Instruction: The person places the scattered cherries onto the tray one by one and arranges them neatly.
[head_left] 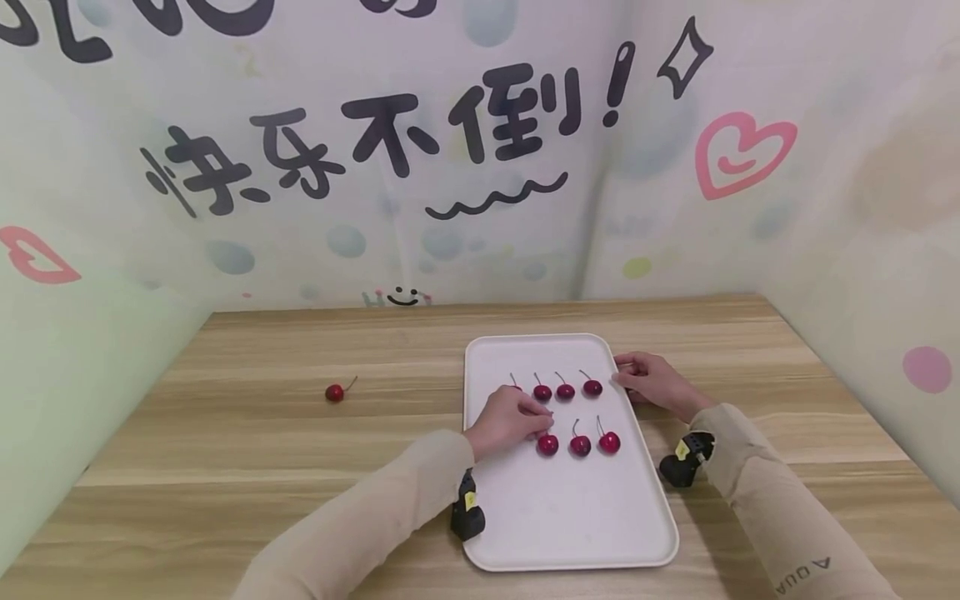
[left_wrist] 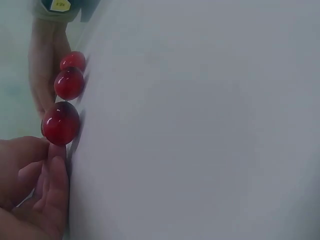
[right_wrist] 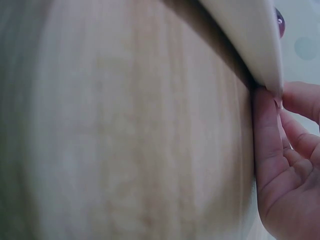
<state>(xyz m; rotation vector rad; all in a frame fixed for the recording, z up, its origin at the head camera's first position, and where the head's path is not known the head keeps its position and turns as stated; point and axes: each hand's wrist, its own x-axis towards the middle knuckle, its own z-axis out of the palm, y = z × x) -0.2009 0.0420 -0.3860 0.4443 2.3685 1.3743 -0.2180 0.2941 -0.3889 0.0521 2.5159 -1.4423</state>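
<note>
A white tray lies lengthwise on the table, with dark red cherries on it in two rows. In the front row are three cherries; my left hand reaches over the tray and pinches the stem end of the leftmost cherry. In the left wrist view, the fingertips meet right at that cherry. Several cherries form the back row, the leftmost partly hidden behind my left hand. My right hand grips the tray's right rim between thumb and finger.
A single cherry with its stem sits on the wooden table, left of the tray. Behind the table stands a printed wall cloth. Black wrist cameras are strapped to both sleeves.
</note>
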